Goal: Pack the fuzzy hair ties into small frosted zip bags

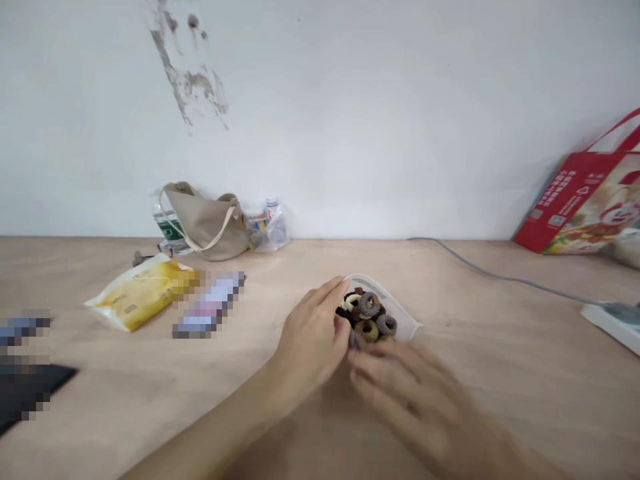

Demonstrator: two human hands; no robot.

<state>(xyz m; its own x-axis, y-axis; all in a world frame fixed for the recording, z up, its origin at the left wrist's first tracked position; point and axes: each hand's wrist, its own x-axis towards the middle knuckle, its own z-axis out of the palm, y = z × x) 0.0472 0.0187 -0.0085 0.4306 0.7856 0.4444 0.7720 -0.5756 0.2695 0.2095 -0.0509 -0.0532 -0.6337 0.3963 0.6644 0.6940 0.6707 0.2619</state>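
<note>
Your left hand [310,343], fingers narrow, touches brown-and-cream fabric hair ties [369,317] in a clear plastic bag [397,310]; your blurred right hand [415,407] is just beside them, its fingers impossible to tell.

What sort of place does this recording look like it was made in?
Probably a plain workroom or informal office, not a kitchen: a bare wooden table runs along a scuffed white wall, with a beige shoulder bag and a red carrier bag set down there.

Head cam, fwd & down, over wood table [520,380] to wall [350,113].
</note>
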